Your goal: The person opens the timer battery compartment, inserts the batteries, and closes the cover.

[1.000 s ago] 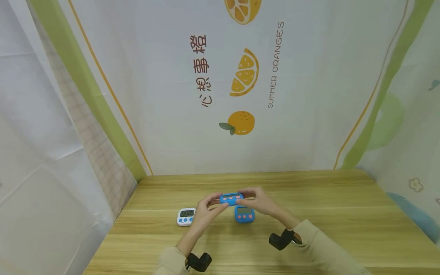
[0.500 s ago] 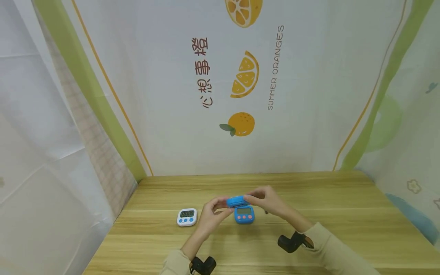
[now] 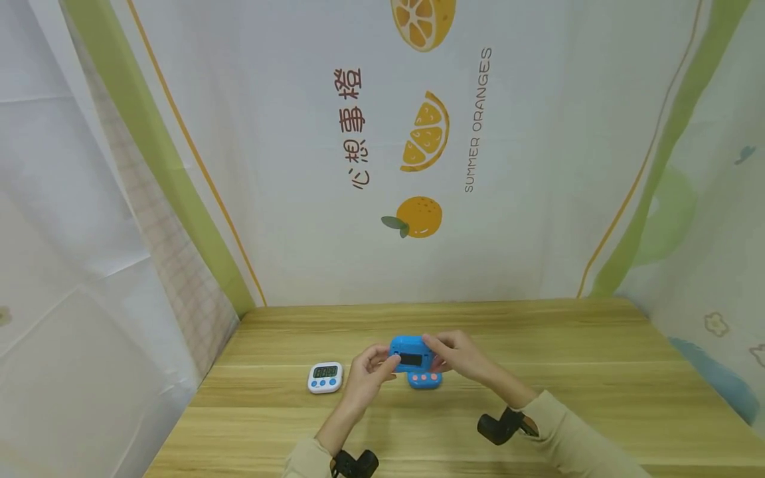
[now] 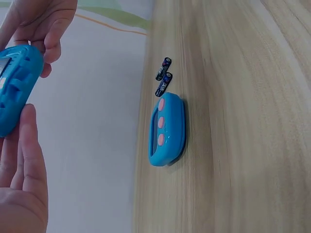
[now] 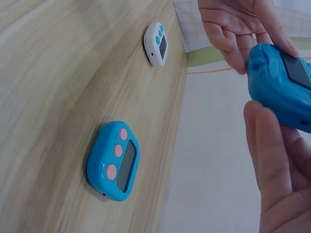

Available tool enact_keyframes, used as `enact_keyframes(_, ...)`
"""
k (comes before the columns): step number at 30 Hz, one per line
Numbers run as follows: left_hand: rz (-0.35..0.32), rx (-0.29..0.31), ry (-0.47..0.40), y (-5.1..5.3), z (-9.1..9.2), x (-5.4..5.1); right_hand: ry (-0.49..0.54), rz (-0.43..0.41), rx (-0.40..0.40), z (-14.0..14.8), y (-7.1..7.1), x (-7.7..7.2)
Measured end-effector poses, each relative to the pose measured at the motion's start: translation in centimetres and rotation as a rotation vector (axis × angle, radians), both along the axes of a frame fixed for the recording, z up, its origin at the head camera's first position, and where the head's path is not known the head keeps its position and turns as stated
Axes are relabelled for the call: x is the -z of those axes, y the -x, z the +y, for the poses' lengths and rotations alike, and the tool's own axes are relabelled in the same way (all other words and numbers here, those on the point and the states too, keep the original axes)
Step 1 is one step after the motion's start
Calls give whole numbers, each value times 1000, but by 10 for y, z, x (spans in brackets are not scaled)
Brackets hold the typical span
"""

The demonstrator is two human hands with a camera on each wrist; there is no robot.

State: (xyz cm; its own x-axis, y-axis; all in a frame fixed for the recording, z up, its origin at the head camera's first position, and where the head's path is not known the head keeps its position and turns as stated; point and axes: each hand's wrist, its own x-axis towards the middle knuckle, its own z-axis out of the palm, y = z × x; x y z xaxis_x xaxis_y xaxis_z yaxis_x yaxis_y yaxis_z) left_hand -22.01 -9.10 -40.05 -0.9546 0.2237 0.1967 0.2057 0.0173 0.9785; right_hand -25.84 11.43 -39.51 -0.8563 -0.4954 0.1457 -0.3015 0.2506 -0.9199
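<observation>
A blue digital timer (image 3: 409, 344) is held above the table between both hands, its back with a dark strip turned toward the head camera. My left hand (image 3: 366, 380) pinches its left end, thumb on the back. On the right end, my right hand (image 3: 465, 355) grips it between thumb and fingers. Below it, a second blue timer (image 3: 424, 382) with pink buttons lies face up, its screen hidden in the head view but seen in the right wrist view. A white timer (image 3: 325, 378) with blue buttons rests to the left.
Two small dark batteries (image 4: 164, 84) lie on the wooden table (image 3: 538, 372) near the second blue timer, in the left wrist view. A white curtain (image 3: 287, 232) with printed oranges hangs behind the table's far edge.
Both hands have turned the held timer over, from its button side to its back, and moved it slightly right. The timers on the table have not moved.
</observation>
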Motion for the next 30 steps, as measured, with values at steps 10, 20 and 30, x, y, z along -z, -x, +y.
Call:
enact_keyframes(10, -11, -56, 9, 11, -6, 12, -38, 189, -64, -3, -15, -24)
enact_keyframes(20, -31, -68, 23, 14, -6, 20, -82, 277, -96, -5, 2, -9)
enact_keyframes(30, -27, -86, -37, 13, 1, 16, 116, 8, -28, -4, 1, -2)
